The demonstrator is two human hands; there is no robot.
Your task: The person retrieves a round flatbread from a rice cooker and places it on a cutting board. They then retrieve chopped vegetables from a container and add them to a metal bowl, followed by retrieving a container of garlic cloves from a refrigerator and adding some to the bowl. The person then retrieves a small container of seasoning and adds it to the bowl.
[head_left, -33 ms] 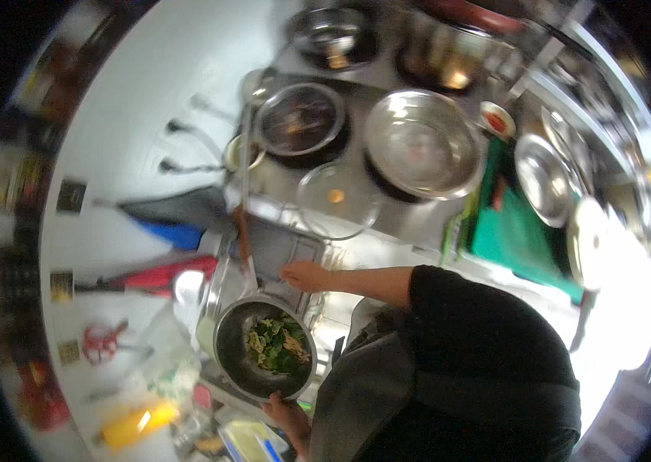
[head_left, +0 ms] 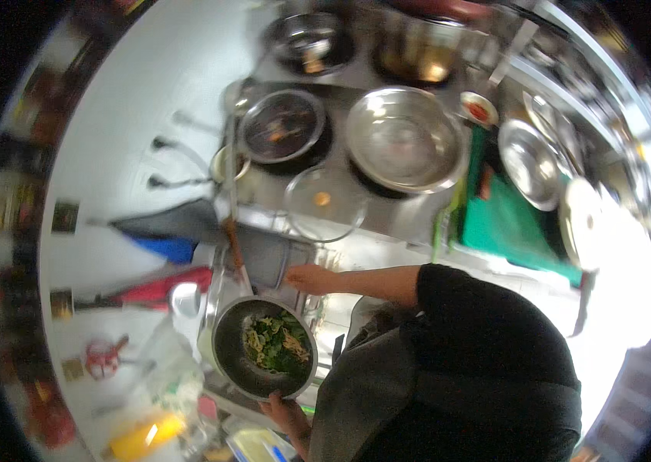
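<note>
A deep, dark-grey metal pan holds green leaves and pale tan shreds. My left hand grips its rim at the lower edge, fingers partly hidden beneath it. My right hand is held off the pan's upper right side, its fingers drawn together; whether anything is in them is hidden. Beside the right hand, a brown handle with a pale shaft runs down to the pan's upper rim. Whether it belongs to the pan or is a separate utensil, I cannot tell.
On the steel counter stand a wide metal basin, a pot of dark contents and a glass lid. A green cutting board lies to the right, with a metal bowl at its far edge. Red-handled scissors hang on the left wall.
The counter and its pots have shifted left in the picture as the view moved. My right hand sits slightly farther right. The left hand keeps its grip on the pan.
</note>
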